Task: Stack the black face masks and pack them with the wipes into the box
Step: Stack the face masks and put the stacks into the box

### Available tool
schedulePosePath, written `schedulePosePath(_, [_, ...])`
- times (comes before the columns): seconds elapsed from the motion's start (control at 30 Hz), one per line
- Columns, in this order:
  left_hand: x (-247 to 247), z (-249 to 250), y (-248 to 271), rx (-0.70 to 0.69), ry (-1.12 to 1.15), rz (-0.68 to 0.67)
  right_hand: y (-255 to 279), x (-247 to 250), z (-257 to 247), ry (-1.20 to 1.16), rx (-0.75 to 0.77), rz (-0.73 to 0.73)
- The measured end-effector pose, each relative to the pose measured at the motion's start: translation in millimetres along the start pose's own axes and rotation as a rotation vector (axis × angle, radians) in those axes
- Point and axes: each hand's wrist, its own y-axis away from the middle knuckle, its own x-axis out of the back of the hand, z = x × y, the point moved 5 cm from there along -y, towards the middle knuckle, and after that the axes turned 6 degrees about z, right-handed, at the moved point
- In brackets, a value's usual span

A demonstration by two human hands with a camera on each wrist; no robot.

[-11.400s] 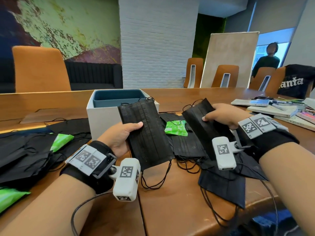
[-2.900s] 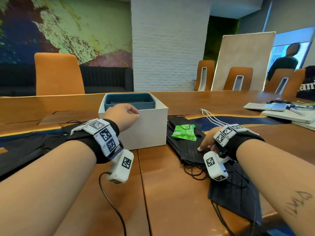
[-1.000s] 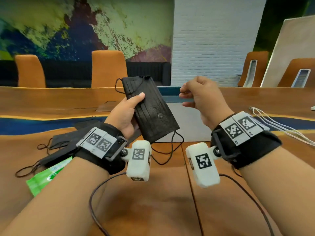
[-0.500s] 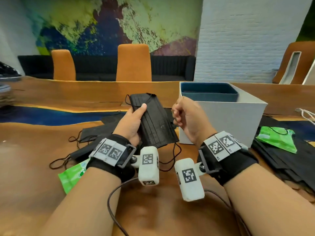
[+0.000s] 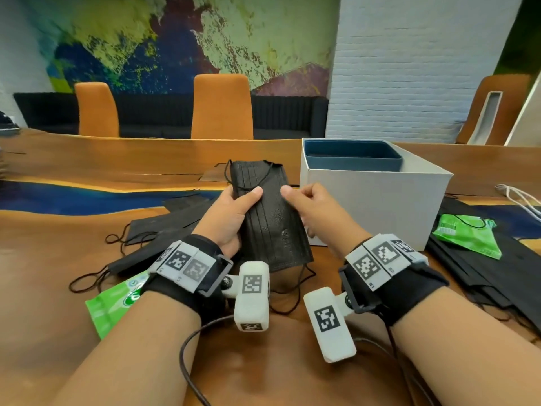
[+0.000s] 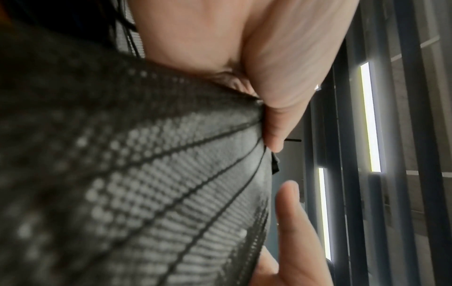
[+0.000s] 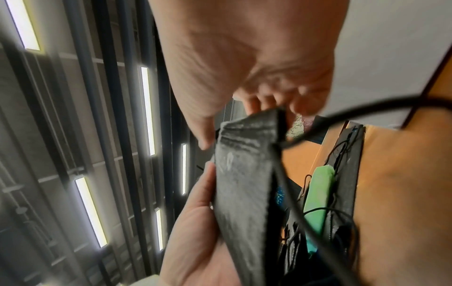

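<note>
While the left hand (image 5: 227, 218) grips a black mask (image 5: 269, 218) upright above the desk (image 5: 58, 244), its thumb lies across the front of the pleats and its fingers are curled behind. The right hand (image 5: 314, 212) meets the same mask at its right edge, thumb on the front and fingers (image 7: 257, 102) tucked behind, pinching the fabric. In the left wrist view the mask's weave (image 6: 146, 193) fills most of the picture, with the left hand's palm (image 6: 220, 38) against its top edge. The mask's ear loops hang below it toward the desk.

The white box (image 5: 377, 197) stands just right of the hands, open at the top, with a blue tray (image 5: 352, 156) set inside it. More black masks lie loose on the desk to the left (image 5: 164, 227), and a green wipes pack (image 5: 117, 303) rests near the left wrist. To the right of the box a flat pile of masks (image 5: 474, 265) carries a second wipes pack (image 5: 465, 232). Two orange chairs (image 5: 221, 106) stand beyond the far edge of the desk, before a painted wall.
</note>
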Motion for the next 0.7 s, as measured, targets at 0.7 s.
schedulePosePath(0.7, [-12,6,19,0.056,-0.189,-0.237,4,-1,4,-0.210,0.066,-0.302])
